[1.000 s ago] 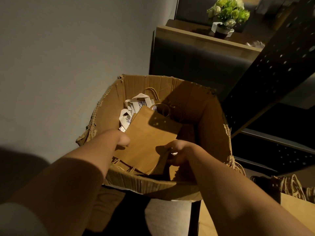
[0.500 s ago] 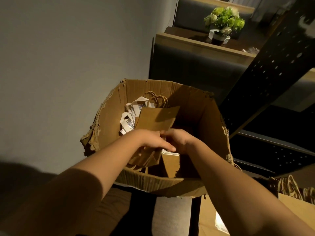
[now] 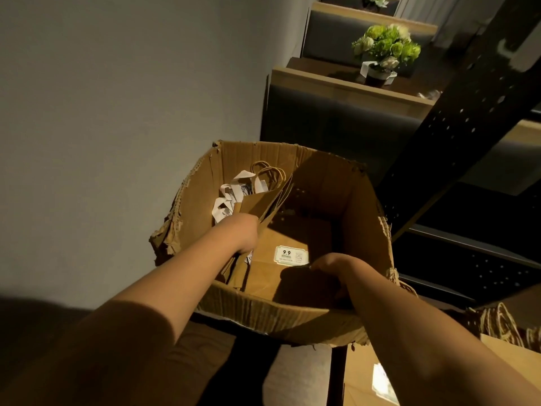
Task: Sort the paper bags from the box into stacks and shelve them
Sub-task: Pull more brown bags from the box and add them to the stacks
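Reaching into the cardboard box (image 3: 292, 316), left hand (image 3: 244, 237) grips a bundle of brown paper bags (image 3: 263, 200) stood on edge against the box's left wall, white bags (image 3: 231, 197) behind them. Right hand (image 3: 330, 269), fingers curled, rests on a flat labelled bag (image 3: 281, 268) by the box's near edge; grip unclear. Hands apart.

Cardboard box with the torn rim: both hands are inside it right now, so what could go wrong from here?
The left hand holds several brown bags upright; the fanned stack may slip apart. Twisted handles could snag the cardboard box on its ragged rim. The box seems to overhang its support, so the right hand tugging at the flat labelled bag might tip it.
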`<state>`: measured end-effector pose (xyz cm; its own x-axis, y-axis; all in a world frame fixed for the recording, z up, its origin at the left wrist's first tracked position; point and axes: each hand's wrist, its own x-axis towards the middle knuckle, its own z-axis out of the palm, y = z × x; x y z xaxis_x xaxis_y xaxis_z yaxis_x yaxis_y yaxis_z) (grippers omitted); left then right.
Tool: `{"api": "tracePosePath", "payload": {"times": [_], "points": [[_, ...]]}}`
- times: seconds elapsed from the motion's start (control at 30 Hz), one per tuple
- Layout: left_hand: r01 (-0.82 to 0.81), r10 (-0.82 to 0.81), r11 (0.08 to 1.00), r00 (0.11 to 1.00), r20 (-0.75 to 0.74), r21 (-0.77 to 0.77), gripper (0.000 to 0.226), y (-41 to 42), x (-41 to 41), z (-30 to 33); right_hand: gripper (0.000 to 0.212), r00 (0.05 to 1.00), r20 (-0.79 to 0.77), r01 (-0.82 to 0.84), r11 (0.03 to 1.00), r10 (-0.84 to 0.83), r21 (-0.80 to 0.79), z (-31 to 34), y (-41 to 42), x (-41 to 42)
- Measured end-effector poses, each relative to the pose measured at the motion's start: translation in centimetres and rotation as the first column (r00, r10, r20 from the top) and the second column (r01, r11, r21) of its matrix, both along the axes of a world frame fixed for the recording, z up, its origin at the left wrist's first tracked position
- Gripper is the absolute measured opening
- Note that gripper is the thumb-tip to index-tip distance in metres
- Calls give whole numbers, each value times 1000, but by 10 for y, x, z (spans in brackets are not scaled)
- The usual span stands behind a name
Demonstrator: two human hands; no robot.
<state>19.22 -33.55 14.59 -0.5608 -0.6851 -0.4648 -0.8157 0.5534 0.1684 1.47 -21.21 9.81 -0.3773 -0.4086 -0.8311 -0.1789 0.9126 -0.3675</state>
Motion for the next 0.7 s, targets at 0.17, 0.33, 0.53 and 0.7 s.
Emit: {"api": "tracePosePath", "payload": {"times": [0.17,0.33,0.53,0.7], "points": [[58,-58,998,998,-10,-39,35,11,-7,-1,21,983,75,170,985,-168,-25,-7,-4,-5],[97,-97,994,995,3,-41,28,20,-15,-1,24,986,88,137,990,-140,39,-7,-1,0],[142,-142,990,990,18,15,36,31,-27,-11,35,981,134,137,989,-143,57,-5,-9,2],[119,-119,992,993,-4,51,40,33,-30,-18,40,945,247,248,963,-216,-106,-4,-18,0]]}}
